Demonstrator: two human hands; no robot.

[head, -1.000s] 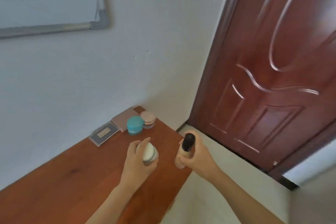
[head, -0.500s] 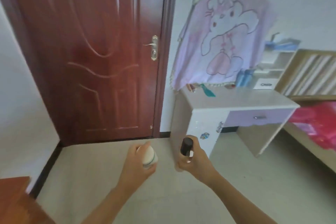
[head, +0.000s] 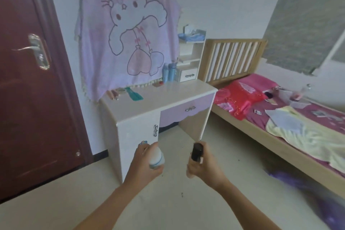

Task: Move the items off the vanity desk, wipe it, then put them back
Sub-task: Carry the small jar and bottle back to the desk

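Observation:
The white vanity desk (head: 168, 99) with a lilac drawer stands ahead against the wall. On its top lie a teal comb (head: 134, 95), small items at the back left (head: 113, 94) and two blue bottles (head: 169, 72) at the back. My left hand (head: 144, 164) grips a white round-topped bottle (head: 156, 158). My right hand (head: 204, 169) grips a bottle with a black cap (head: 196, 152). Both hands are held over the floor, in front of and below the desk.
A dark red door (head: 31, 89) is at the left. A lilac cartoon cloth (head: 127, 37) hangs over the desk's back. A small white shelf unit (head: 190, 58) stands on the desk's right end. A wooden bed (head: 280, 117) with pink bedding fills the right side.
The view has swung from the brown wooden table past the door to the vanity desk, which is now closer. Both hands still hold their bottles.

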